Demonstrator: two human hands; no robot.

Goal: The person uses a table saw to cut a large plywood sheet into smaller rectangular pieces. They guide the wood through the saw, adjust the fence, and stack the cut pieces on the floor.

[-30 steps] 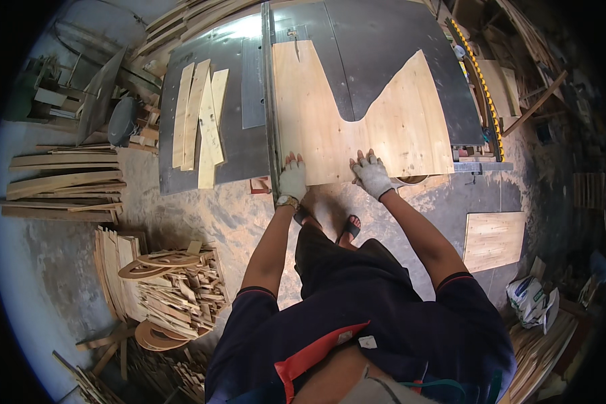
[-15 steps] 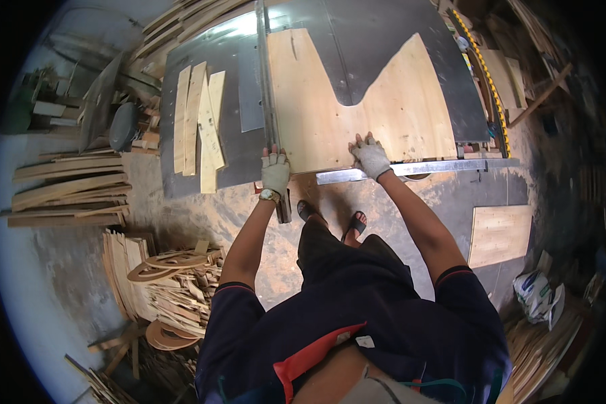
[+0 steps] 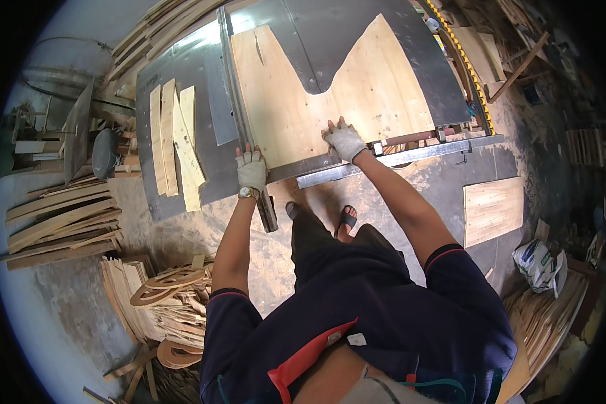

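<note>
A pale wooden panel (image 3: 283, 114) with a deep V-shaped cut-out in its far edge lies flat on the dark saw table (image 3: 289, 168). Its left side runs along a long metal fence (image 3: 232, 87). My left hand (image 3: 251, 170), in a light fingerless glove, rests at the panel's near left corner beside the fence, fingers stretched forward. In a matching glove, my right hand (image 3: 345, 140) lies on the panel's near edge with its fingers spread. Neither hand is wrapped round anything.
Several narrow wood strips (image 3: 172, 138) lie left of the fence. A metal rail (image 3: 397, 158) crosses the table's near side, and a yellow toothed strip (image 3: 461, 60) runs along its right. Offcuts (image 3: 175, 296) are heaped at lower left; a wooden board (image 3: 493, 211) lies on the floor at right.
The panel has slid forward, away from me, baring a dark strip of table at its near edge. Both hands have gone along with it. The whole view has also shifted and turned slightly.
</note>
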